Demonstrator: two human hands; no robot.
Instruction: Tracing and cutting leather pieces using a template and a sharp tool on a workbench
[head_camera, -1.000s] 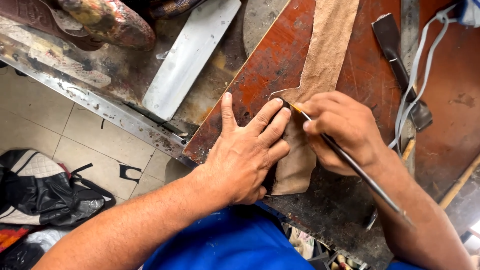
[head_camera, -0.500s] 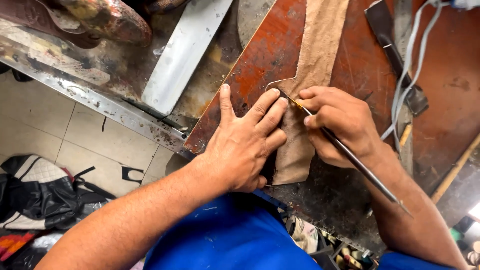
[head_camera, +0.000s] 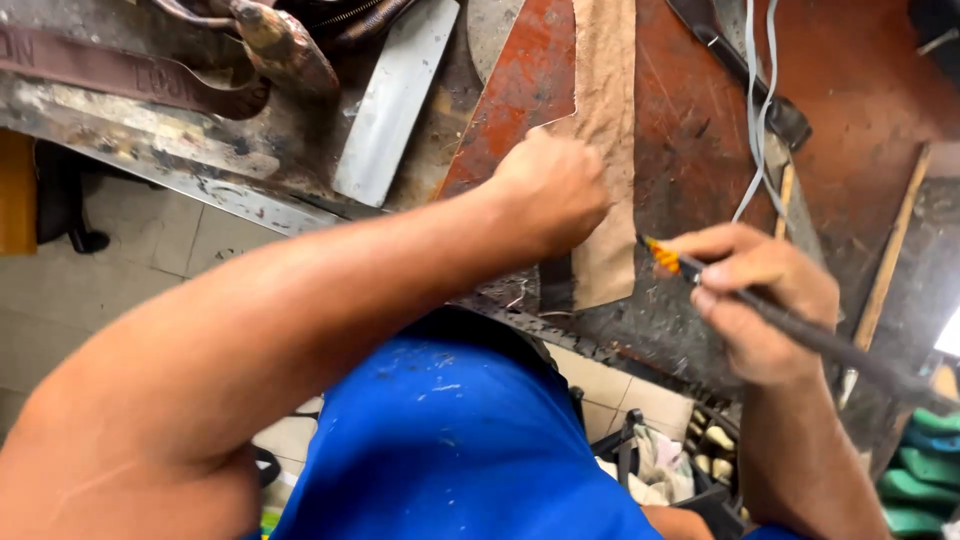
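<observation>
— Standing here beside the bench, I'd say the marking has just stopped. A moment ago the left hand (head_camera: 550, 190) lay flat, fingers spread, pinning the tan leather piece (head_camera: 606, 150) while the tool's tip ran right along its fingertips. Now that hand is bunched on the piece's left edge, knuckles up.

— Gripping it, or only pressing?

— The fingers are curled under, closed over the leather's edge as far as I can see, but the fingertips are hidden, so whether they pinch it or merely bear down on it I cannot tell.

— And the other hand?

— The right hand (head_camera: 765, 300) has drawn back off the leather and hangs just beside its right edge. It grasps the long dark tool (head_camera: 800, 335) like a pen, thumb and fingers clamped near the orange-wound tip, and that tip points at the strip without touching it.

— Where does the leather lie?

— On the rust-red board (head_camera: 690, 130), running from the top of the view down to the bench's near edge, its lower end past the board. The grey cord (head_camera: 755, 110) trails well to its right, and the pale metal bar (head_camera: 395, 100) lies to the left on the grimy bench (head_camera: 200, 170).

— So the line is done?

— My judgement: that stroke is finished and the piece is being shifted or lifted, not traced.
</observation>
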